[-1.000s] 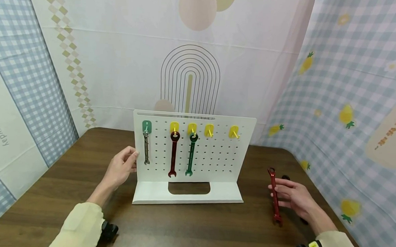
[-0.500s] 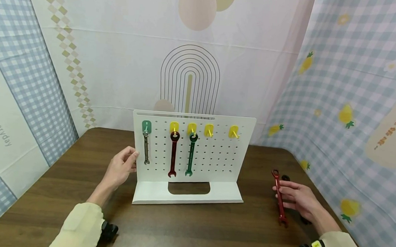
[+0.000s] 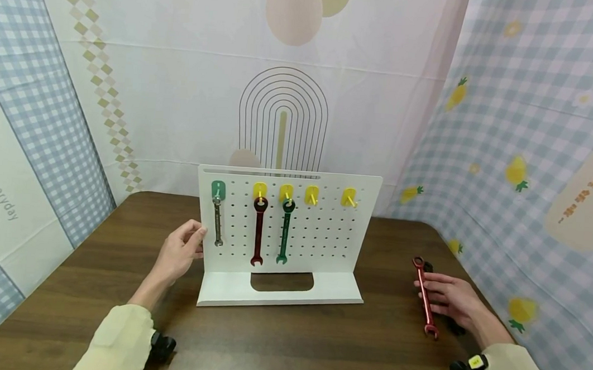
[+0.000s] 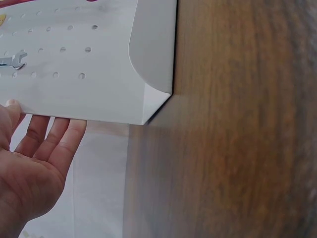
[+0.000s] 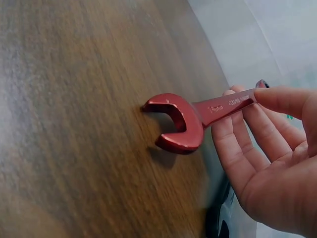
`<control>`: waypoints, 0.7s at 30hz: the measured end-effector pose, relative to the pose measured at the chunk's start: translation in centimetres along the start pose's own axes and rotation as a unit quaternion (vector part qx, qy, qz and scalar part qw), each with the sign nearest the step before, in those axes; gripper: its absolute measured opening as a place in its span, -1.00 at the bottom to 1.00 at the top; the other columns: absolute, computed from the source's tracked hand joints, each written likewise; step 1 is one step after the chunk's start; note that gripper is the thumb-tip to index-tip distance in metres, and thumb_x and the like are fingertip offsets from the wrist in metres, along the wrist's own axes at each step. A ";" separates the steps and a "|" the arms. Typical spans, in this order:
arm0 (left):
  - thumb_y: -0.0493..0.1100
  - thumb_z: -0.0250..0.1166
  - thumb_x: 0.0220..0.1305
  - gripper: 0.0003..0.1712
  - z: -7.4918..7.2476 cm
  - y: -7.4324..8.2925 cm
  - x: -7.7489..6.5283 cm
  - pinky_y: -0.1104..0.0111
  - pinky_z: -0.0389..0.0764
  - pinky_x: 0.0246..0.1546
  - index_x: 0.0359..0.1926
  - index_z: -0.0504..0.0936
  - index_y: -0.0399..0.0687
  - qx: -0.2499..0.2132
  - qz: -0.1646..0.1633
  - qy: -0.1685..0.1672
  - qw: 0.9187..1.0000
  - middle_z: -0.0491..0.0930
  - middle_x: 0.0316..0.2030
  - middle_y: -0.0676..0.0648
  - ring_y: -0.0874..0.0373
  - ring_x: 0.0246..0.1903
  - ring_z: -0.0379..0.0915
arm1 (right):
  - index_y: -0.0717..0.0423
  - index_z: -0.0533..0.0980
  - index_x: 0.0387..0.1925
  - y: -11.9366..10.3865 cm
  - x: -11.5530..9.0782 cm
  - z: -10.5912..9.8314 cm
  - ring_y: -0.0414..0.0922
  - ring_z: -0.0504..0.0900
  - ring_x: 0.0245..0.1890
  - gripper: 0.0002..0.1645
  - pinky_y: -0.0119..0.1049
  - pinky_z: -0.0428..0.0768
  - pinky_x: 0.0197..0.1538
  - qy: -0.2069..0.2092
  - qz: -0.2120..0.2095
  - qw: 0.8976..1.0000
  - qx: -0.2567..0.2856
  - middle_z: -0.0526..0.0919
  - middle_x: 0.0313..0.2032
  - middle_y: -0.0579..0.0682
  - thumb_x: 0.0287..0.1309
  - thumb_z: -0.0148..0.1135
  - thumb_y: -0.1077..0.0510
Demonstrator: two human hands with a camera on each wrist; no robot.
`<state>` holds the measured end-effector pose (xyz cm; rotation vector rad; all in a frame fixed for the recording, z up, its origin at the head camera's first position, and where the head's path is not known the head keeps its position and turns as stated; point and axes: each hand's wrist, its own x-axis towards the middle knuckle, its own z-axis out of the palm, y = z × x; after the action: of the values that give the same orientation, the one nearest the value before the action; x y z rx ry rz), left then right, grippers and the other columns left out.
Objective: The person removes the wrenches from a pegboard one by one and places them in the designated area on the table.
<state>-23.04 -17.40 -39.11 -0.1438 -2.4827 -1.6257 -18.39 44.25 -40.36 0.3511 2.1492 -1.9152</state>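
My right hand (image 3: 454,298) pinches a red combination wrench (image 5: 220,109) between thumb and fingers at the table's right side. The wrench's ring end points away from me and its open end toward me. With my left hand (image 3: 179,251) I grip the left edge of a white pegboard stand (image 3: 324,231), thumb in front and fingers behind. On the board hang a small silver wrench (image 3: 218,223) from a green hook, a dark red wrench (image 3: 259,233) and a green wrench (image 3: 285,235) from yellow hooks.
Two yellow hooks (image 3: 312,195) on the board's right half carry nothing. A black object (image 5: 218,213) lies under and behind my right hand, mostly hidden. Patterned cloths (image 3: 479,161) enclose the wooden table (image 3: 268,345) at the back and sides.
My right hand has moved slightly right and toward me with the red wrench. My left hand stays on the board's edge, and the hung wrenches have not moved.
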 end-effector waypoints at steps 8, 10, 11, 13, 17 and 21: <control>0.01 0.05 0.69 -0.64 0.0 -0.1 0.0 0.22 0.83 -0.08 0.10 0.53 -0.22 -0.004 0.005 0.000 1.000 0.63 0.01 -0.35 -0.03 -0.14 0.64 | 0.10 0.61 0.26 -0.1 0.2 -0.5 -0.16 0.81 -0.19 -0.64 -0.17 0.81 -0.14 0.011 0.018 0.999 -0.024 0.85 -0.16 -0.20 0.55 0.18 0.16; 0.00 0.06 0.69 -0.64 0.0 -0.1 0.0 0.23 0.83 -0.09 0.09 0.53 -0.23 -0.005 0.004 0.001 1.000 0.63 0.01 -0.35 -0.03 -0.14 0.63 | 0.15 0.58 0.30 -0.1 0.2 -0.5 -0.16 0.81 -0.19 -0.60 -0.18 0.81 -0.14 0.015 0.020 0.999 -0.031 0.85 -0.17 -0.21 0.54 0.18 0.16; 0.00 0.06 0.69 -0.64 0.0 -0.1 0.0 0.23 0.83 -0.09 0.09 0.53 -0.23 -0.006 0.005 0.001 1.000 0.63 0.01 -0.35 -0.03 -0.15 0.63 | 0.18 0.56 0.31 -0.2 0.2 -0.5 -0.17 0.81 -0.20 -0.58 -0.18 0.81 -0.15 0.018 0.021 0.999 -0.035 0.85 -0.17 -0.21 0.54 0.19 0.16; 0.00 0.06 0.69 -0.64 0.0 -0.1 0.0 0.23 0.83 -0.09 0.09 0.53 -0.23 -0.006 0.005 0.001 1.000 0.64 0.01 -0.36 -0.02 -0.15 0.64 | 0.22 0.54 0.33 -0.2 0.3 -0.5 -0.18 0.81 -0.21 -0.55 -0.18 0.81 -0.16 0.021 0.022 0.999 -0.041 0.85 -0.18 -0.22 0.52 0.20 0.18; -0.01 0.05 0.70 -0.64 0.0 -0.1 0.1 0.25 0.83 -0.09 0.08 0.53 -0.24 -0.005 0.006 0.000 1.000 0.63 -0.01 -0.35 -0.01 -0.15 0.64 | 0.26 0.54 0.32 -0.2 0.4 -0.4 -0.20 0.81 -0.24 -0.54 -0.20 0.81 -0.18 0.027 0.024 0.998 -0.050 0.85 -0.20 -0.21 0.49 0.24 0.21; -0.02 0.04 0.70 -0.65 0.0 -0.1 0.1 0.25 0.83 -0.09 0.08 0.53 -0.24 -0.004 0.006 0.001 1.000 0.63 -0.02 -0.35 0.00 -0.16 0.64 | 0.30 0.54 0.29 -0.3 0.6 -0.4 -0.21 0.81 -0.26 -0.55 -0.22 0.81 -0.21 0.028 0.022 0.997 -0.062 0.85 -0.21 -0.18 0.46 0.27 0.21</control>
<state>-23.18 -17.43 -39.20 -0.1573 -2.4700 -1.6296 -19.05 44.61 -40.27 0.4293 2.2633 -1.7596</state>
